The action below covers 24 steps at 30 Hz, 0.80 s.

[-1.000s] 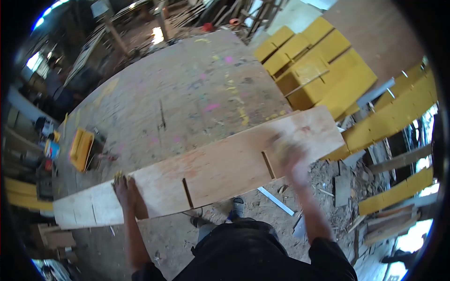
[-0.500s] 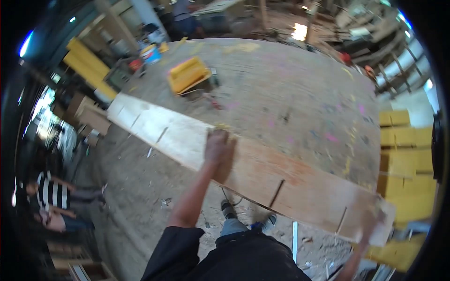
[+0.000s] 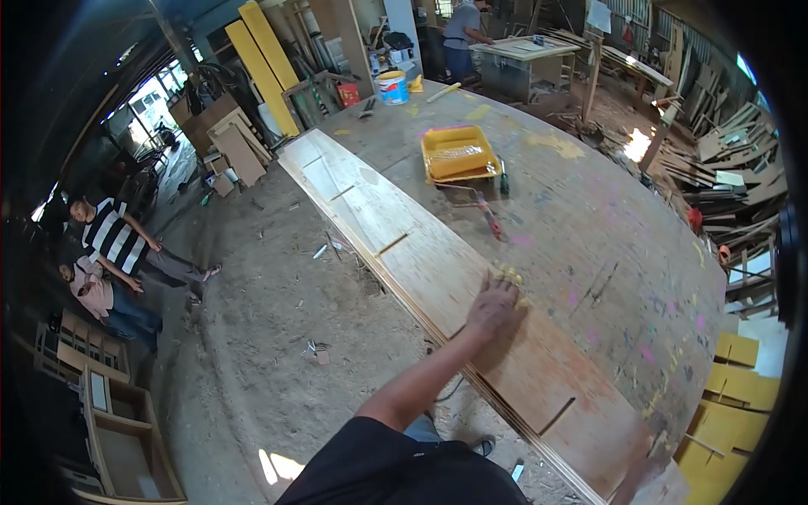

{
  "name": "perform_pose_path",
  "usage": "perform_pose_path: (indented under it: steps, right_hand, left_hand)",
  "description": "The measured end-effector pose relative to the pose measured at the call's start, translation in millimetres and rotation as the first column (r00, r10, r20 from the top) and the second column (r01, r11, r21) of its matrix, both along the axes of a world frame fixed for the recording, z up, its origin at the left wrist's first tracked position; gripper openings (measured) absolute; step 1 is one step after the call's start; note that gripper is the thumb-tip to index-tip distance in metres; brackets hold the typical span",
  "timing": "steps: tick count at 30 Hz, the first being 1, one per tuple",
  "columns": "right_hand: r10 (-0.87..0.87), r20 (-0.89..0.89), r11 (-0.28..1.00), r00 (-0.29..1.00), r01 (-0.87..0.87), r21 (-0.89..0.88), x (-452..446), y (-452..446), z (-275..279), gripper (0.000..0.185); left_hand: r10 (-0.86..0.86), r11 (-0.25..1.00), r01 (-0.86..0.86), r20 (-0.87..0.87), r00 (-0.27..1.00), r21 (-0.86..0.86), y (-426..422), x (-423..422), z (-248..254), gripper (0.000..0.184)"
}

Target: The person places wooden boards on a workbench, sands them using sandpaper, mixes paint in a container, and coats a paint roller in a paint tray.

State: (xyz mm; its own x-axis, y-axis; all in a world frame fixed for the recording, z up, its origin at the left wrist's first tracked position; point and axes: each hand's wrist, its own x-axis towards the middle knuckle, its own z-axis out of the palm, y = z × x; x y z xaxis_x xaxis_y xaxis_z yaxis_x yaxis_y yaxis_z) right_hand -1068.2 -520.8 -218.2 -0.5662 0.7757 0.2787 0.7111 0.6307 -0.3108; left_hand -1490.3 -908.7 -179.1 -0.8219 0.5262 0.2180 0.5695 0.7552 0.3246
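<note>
A long pale plywood plank (image 3: 404,231) with dark cross slots lies at a slant along the near edge of the big worktable. Its near side shows layered edges, as of boards stacked together. My left hand (image 3: 494,310) rests on the plank around its middle, fingers stretched towards the far edge. Just past those fingertips there is yellow paint-like matter (image 3: 510,276). My right hand (image 3: 644,471) is on the plank's near right end, blurred, with its grip unclear. Beyond the plank sit a yellow paint tray (image 3: 460,153) and a red-handled tool (image 3: 488,217), probably a paint roller.
The paint-stained worktable (image 3: 606,227) carries a paint bucket (image 3: 392,87) at its far left corner. Yellow slotted boards (image 3: 724,421) stand at the right. Two people (image 3: 118,244) are on the left near a wooden cabinet frame (image 3: 130,446). Another person (image 3: 461,38) works behind.
The view has swung left and up, so the plank and tray appear further right. Both hands remain on the plank, the left one now lying flatter.
</note>
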Motion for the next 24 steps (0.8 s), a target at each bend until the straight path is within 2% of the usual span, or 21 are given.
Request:
perform_pose_path:
  steps: [1,3,4,5,6,7,8,9,11,12,13,15,16,17,18,20,22,23,24]
  right_hand:
    - [-0.079,0.026,0.996,0.997,0.08,-0.04,-8,-7,2,0.042]
    - [-0.025,-0.119,0.987,0.993,0.006,-0.159,-54,-66,-11,0.047]
    - [0.243,-0.188,0.967,0.951,-0.253,-0.031,-95,-124,-7,0.048]
    - [0.503,-0.211,0.864,0.838,-0.494,0.097,-136,-182,-3,0.049]
    - [0.637,-0.04,0.767,0.769,-0.639,-0.059,-175,-255,60,0.045]
    - [0.729,-0.137,0.669,0.67,-0.741,-0.065,-200,-295,78,0.036]
    - [0.767,-0.102,0.635,0.634,-0.772,-0.025,-208,-295,77,0.036]
    - [0.8,-0.062,0.598,0.597,-0.801,0.011,-213,-285,73,0.036]
    - [0.642,-0.095,0.766,0.761,-0.643,0.019,-217,-243,65,0.033]
    - [0.471,-0.053,0.882,0.881,-0.47,0.015,-215,-214,46,0.035]
    - [0.472,-0.038,0.882,0.881,-0.471,0.015,-227,-228,41,0.035]
    - [0.388,-0.239,0.905,0.89,-0.417,-0.083,-258,-266,26,0.035]
    - [0.606,-0.135,0.779,0.784,-0.619,-0.098,-280,-301,32,0.031]
    - [0.746,-0.079,0.666,0.662,-0.745,0.041,-304,-363,55,0.028]
    - [0.845,-0.062,0.532,0.532,-0.847,-0.012,-323,-401,70,0.026]
    - [0.924,0.018,0.382,0.383,-0.923,0.04,-367,-396,48,0.029]
    - [0.826,-0.054,0.563,0.561,-0.825,0.039,-422,-375,58,0.027]
    - [0.824,-0.047,0.566,0.564,-0.824,0.034,-435,-379,59,0.027]
    - [0.74,-0.019,0.672,0.672,-0.738,0.064,-444,-383,60,0.027]
  left_hand:
    - [-0.013,1.0,0.013,0.031,0.999,0.006,0,-1,-2,0.07]
    - [-0.022,1.0,0.021,0.051,0.998,0.017,-1,-6,-6,0.074]
    - [-0.017,1.0,0.016,0.03,0.999,0.02,-1,-7,-12,0.078]
    - [-0.005,1.0,0.005,0.012,1.0,0.03,-5,-12,-15,0.083]
    - [0.006,0.999,-0.006,0.012,1.0,0.04,-16,-22,-14,0.083]
    - [0.028,0.999,-0.03,0.068,0.997,0.018,-30,-34,-13,0.087]
    - [0.045,0.999,-0.045,0.125,0.991,-0.008,-46,-49,-12,0.09]
    - [0.063,0.998,-0.057,0.184,0.981,-0.034,-63,-64,-12,0.093]
    - [0.137,0.981,-0.115,0.136,0.981,-0.159,-127,-112,-25,0.098]
    - [0.174,0.962,-0.138,0.143,0.974,-0.235,-164,-128,0,0.101]
    - [0.211,0.938,-0.155,0.154,0.965,-0.31,-190,-135,21,0.103]
    - [0.186,0.95,-0.142,0.138,0.973,-0.277,-210,-154,12,0.104]
    - [0.161,0.96,-0.128,0.117,0.98,-0.251,-218,-160,5,0.105]
    - [0.159,0.961,-0.125,0.12,0.98,-0.246,-222,-166,-4,0.105]
    - [0.145,0.965,-0.121,0.089,0.985,-0.231,-223,-170,-14,0.105]
    - [0.119,0.965,-0.104,0.047,0.992,-0.241,-228,-176,-20,0.102]
    - [0.113,0.969,-0.099,0.052,0.992,-0.226,-249,-188,-19,0.101]
    - [0.112,0.972,-0.096,0.062,0.992,-0.214,-263,-191,-20,0.1]
    - [0.108,0.974,-0.091,0.071,0.992,-0.209,-279,-190,-21,0.1]
